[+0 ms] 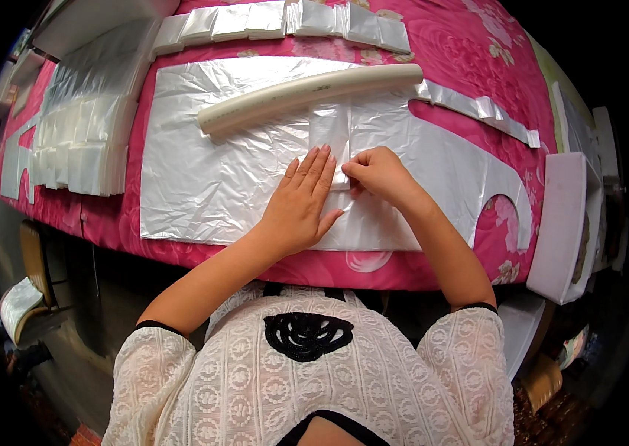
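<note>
A pile of thin, silvery-white plastic bags with cut-out handles lies spread on the table. On top of it is a narrow folded plastic bag. My left hand rests flat on its left edge, fingers stretched out and pointing away from me. Just to the right, the thumb and forefinger of my right hand pinch the folded bag's near right edge; the other fingers are curled under. Beyond both hands a cream-coloured plastic pipe lies slantwise across the bags, its far end over the folded bag.
Stacks of folded plastic bags stand at the left, and a row of folded packets runs along the back. A pink floral cloth covers the table. A white foam box stands by the right edge. Chair parts show at lower left.
</note>
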{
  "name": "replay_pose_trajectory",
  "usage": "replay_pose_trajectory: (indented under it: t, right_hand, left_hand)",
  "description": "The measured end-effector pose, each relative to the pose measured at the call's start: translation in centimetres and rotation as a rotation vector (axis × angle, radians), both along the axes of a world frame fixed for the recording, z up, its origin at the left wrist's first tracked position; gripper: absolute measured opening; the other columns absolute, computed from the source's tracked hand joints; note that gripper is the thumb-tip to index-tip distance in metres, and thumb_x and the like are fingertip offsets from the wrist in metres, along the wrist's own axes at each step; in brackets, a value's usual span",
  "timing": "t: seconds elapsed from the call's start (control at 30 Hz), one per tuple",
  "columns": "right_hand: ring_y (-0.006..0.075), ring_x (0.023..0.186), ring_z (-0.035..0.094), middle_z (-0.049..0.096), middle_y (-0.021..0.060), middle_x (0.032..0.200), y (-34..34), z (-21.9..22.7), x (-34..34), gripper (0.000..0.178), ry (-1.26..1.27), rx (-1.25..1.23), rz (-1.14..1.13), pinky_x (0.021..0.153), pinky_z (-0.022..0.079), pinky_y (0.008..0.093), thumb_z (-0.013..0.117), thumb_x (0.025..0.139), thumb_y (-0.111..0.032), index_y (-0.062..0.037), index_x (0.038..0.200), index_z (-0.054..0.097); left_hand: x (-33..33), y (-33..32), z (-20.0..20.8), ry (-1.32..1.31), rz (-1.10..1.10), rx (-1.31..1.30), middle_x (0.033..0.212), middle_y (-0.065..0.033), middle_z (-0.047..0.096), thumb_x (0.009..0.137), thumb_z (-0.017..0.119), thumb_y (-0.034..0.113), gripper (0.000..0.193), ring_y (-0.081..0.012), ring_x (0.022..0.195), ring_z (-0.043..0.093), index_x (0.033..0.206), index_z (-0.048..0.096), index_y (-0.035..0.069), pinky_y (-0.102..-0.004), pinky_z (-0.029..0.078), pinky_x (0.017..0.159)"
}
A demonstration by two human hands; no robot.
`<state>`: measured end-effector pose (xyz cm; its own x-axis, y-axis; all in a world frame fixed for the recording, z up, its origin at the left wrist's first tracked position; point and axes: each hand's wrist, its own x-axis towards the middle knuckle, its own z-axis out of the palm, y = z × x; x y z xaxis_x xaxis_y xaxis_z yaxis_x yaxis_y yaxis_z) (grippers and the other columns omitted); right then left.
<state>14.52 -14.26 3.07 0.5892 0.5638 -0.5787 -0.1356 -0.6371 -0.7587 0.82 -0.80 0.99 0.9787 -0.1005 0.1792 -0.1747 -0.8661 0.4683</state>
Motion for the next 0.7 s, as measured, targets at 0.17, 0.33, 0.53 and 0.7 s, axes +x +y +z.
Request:
replay_pose_trajectory:
  t: [0.17,0.33,0.53,0.7]
  right_hand:
    - [0.0087,0.050,0.058,0.060,0.0032,0.058,-0.1,-0.3,-0.3,0.023,-0.002,0.025,-0.053,0.046,0.041,0.0213,0.060,0.082,-0.020,0.0001,0.070,0.063]
    - [0.0213,0.089,0.060,0.062,0.0144,0.095,-0.4,0.1,-2.3,0.031,-1.017,0.015,0.154,0.077,0.047,0.0332,0.065,0.077,-0.019,0.0005,0.100,0.061]
    - [0.0274,0.121,0.044,0.048,0.0105,0.130,-1.4,-2.2,0.3,0.051,-1.204,0.240,0.602,0.102,0.035,0.0368,0.064,0.075,-0.015,-0.0053,0.124,0.050]
    - [0.0270,0.119,0.046,0.050,0.0104,0.128,-1.2,-2.1,1.7,0.047,-1.038,0.293,0.595,0.101,0.037,0.0367,0.057,0.074,-0.001,-0.0066,0.120,0.054]
  left_hand:
    - [-0.1,-0.7,-1.4,0.098,0.015,0.140,0.146,-0.0208,0.018,0.082,0.054,0.041,0.080,-0.0320,0.137,0.016,0.139,0.020,-0.004,-0.0447,0.012,0.111]
    - [0.1,-0.3,-1.5,0.076,0.015,0.132,0.144,-0.0201,0.024,0.080,0.057,0.038,0.077,-0.0314,0.135,0.022,0.137,0.026,-0.005,-0.0425,0.017,0.109]
    - [1.4,1.0,-0.3,-0.019,-0.012,0.067,0.134,-0.0194,0.041,0.072,0.063,0.021,0.066,-0.0303,0.125,0.039,0.128,0.039,-0.005,-0.0407,0.032,0.101]
    - [2.2,0.9,-0.5,-0.096,0.008,0.161,0.124,-0.0188,0.051,0.066,0.060,0.007,0.057,-0.0282,0.115,0.049,0.119,0.047,-0.006,-0.0387,0.038,0.094]
